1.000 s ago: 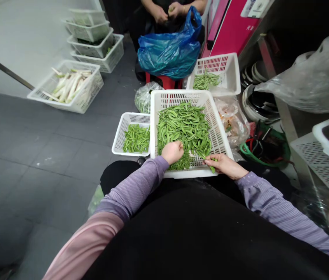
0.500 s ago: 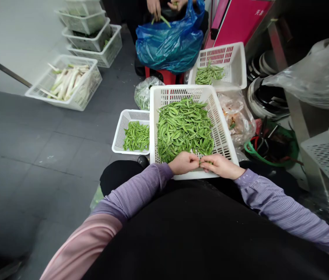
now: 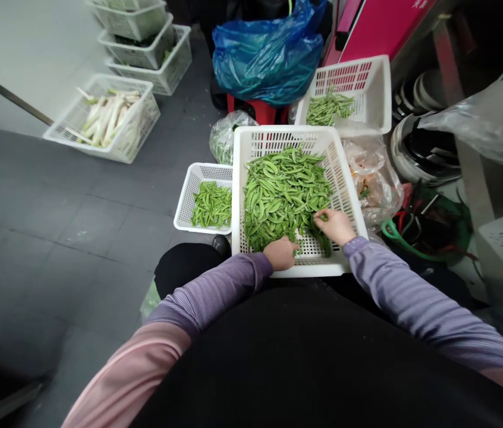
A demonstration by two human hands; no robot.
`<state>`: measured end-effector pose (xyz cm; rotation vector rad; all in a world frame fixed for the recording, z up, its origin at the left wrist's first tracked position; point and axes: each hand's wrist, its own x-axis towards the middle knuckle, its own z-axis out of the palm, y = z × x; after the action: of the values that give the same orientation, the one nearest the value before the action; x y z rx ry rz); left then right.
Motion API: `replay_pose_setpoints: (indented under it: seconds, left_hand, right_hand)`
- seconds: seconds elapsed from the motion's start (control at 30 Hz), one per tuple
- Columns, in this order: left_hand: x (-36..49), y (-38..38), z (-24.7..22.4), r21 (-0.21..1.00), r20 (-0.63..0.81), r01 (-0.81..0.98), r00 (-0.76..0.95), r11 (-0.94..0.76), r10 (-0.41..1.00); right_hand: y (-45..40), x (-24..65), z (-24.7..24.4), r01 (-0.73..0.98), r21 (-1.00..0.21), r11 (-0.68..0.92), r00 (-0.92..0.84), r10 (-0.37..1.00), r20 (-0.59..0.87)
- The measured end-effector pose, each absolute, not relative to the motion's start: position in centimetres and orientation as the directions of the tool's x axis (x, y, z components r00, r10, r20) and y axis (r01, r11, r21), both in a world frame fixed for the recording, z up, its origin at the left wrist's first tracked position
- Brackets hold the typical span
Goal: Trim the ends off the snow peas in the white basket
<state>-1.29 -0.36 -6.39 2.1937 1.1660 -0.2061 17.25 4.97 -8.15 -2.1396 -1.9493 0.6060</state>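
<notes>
Head cam view, and pretty much everything is set out around one big white rectangular plastic basket with slotted sides point(image 3: 239, 196). A heap of flat, bright green pods point(image 3: 278, 190) is piled inside it, with some of the mesh floor left bare toward the near edge.

The bare left hand point(image 3: 280, 254) is held low by that basket's near edge, loosely curled with a finger stretched out; whether anything's pinched in it can't be told. The bare right hand point(image 3: 335, 226) is held over the right side of the pile, thumb and fingertips drawn in narrow, but whether a pod is gripped can't really be made out either.

Just left of the big basket, a smaller batch of green pods point(image 3: 211, 205) is held in a small white perforated plastic basket point(image 3: 184, 208). Behind the big one, a shiny blue plastic bag point(image 3: 269, 59) is propped on a red seat point(image 3: 263, 111). Behind and to its right, thin green beans point(image 3: 329, 108) are held in another white slotted plastic basket point(image 3: 379, 101). Right beside the big basket, a crumpled clear plastic bag point(image 3: 371, 172) can be seen.
</notes>
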Motion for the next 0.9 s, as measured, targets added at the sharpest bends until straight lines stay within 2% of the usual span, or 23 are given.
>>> replay_pose_setpoints:
  seconds: [0.07,0.13,0.2,0.27,0.37,0.47,0.6,0.67,0.77,0.83,0.9]
  left_hand:
    - [-1.2,-0.2,-6.3,0.448,-0.422,0.761,0.642,-0.468,0.64]
    - [-1.2,-0.1,-6.1,0.464,-0.417,0.722,0.69,-0.513,0.592]
    - [-1.3,0.0,-6.1,0.489,-0.412,0.703,0.708,-0.517,0.573]
    - [-1.4,0.2,-6.0,0.508,-0.392,0.72,0.682,-0.473,0.617]
    - [-1.6,0.8,-5.8,0.578,-0.328,0.754,0.566,-0.314,0.756]
    - [-1.4,1.3,-5.4,0.696,-0.262,0.695,0.48,-0.181,0.837]
    - [-1.1,0.9,-4.7,0.783,-0.146,0.577,0.532,-0.231,0.834]
    - [-1.0,0.5,-4.4,0.796,-0.094,0.543,0.547,-0.267,0.832]
    - [-1.1,0.1,-4.4,0.847,-0.103,0.48,0.571,-0.23,0.814]
    - [-1.4,0.1,-4.8,0.835,-0.191,0.514,0.605,-0.196,0.773]
    - [-1.8,0.2,-5.4,0.701,-0.351,0.676,0.606,-0.229,0.714]
  right_hand:
    - [5.2,16.1,-9.3,0.994,-0.105,0.031,-0.061,0.955,-0.289]
    - [5.5,15.0,-10.1,0.994,0.027,0.106,-0.09,0.929,-0.358]
    - [5.7,14.7,-10.2,0.992,0.042,0.116,-0.092,0.924,-0.372]
    - [5.5,15.0,-9.7,0.993,0.034,0.116,-0.097,0.932,-0.35]
    - [4.0,16.1,-7.8,0.981,-0.014,0.193,-0.191,0.958,-0.212]
    - [1.5,16.7,-5.7,0.938,-0.039,0.345,-0.347,0.933,-0.089]
    - [-1.2,16.3,-4.2,0.89,-0.035,0.455,-0.456,0.887,-0.076]
    - [-2.0,15.9,-4.0,0.891,-0.11,0.44,-0.445,0.895,-0.03]
    - [-2.5,15.6,-4.0,0.831,-0.4,0.387,-0.391,0.917,0.075]
    - [-2.8,15.5,-3.6,0.72,-0.625,0.301,-0.289,0.949,0.124]
    - [-2.9,15.6,-2.9,0.575,-0.808,0.126,-0.092,0.992,0.089]
